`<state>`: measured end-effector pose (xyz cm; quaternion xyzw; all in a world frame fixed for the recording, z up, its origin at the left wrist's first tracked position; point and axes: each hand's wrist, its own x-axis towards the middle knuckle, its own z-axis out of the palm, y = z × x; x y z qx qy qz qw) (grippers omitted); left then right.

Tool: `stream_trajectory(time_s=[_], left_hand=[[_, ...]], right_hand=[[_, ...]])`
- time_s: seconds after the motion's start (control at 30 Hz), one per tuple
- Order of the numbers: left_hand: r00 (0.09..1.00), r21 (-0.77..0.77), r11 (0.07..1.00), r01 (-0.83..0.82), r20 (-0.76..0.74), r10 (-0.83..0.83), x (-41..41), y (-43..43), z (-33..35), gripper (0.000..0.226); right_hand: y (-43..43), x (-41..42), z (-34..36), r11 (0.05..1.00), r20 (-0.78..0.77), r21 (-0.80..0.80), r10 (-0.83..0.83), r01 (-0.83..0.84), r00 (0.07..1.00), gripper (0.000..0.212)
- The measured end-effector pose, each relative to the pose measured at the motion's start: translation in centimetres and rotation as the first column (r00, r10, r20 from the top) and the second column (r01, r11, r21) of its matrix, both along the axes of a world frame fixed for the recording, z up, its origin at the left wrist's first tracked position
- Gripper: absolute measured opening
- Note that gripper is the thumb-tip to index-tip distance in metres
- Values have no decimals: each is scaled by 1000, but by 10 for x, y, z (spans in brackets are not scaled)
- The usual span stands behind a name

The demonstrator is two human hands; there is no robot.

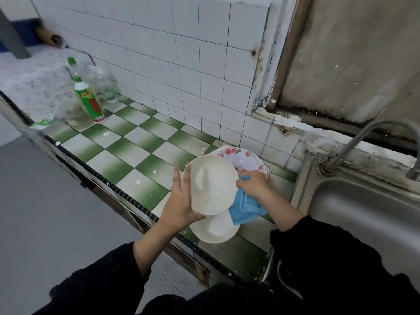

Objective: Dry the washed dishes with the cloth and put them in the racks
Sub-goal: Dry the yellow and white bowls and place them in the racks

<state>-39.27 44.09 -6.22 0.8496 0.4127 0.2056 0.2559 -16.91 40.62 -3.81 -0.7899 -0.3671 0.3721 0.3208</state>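
Observation:
My left hand (181,201) holds a plain white plate (212,185) tilted up above the counter, thumb under its lower rim and fingers along its left edge. My right hand (252,184) grips a blue cloth (246,208) against the plate's right edge. Below it, a second white plate (218,230) lies on the counter. A plate with a red flower pattern (241,159) sits behind, near the wall. No rack is in view.
The counter has green and white checked tiles (127,151). A green detergent bottle (89,102) and several clear bottles stand at the far left. A steel sink (363,212) with a bent tap (354,144) lies to the right.

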Motion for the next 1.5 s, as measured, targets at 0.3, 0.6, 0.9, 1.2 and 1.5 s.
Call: stream_trajectory(time_s=[0.3,0.6,0.9,1.2,1.5], left_hand=[[991,-43,994,-102,85,105,-14,4,-17,122],[991,141,989,-41,131,23,-26,8,-37,122],[992,300,952,58,93,-89,-26,6,-41,117],[987,548,825,138,-2,-163,-21,10,-36,99],[964,762,609,223,-80,-252,-18,12,-29,67]], right_hand=[[0,-1,-10,996,45,6,91,-92,995,38],[-7,8,-4,925,114,-234,331,-298,937,48],[-9,11,-11,898,49,-299,353,-324,934,62],[-15,12,-16,925,-54,-256,277,-282,959,59],[-19,11,-13,955,-116,-185,215,-234,970,60]])
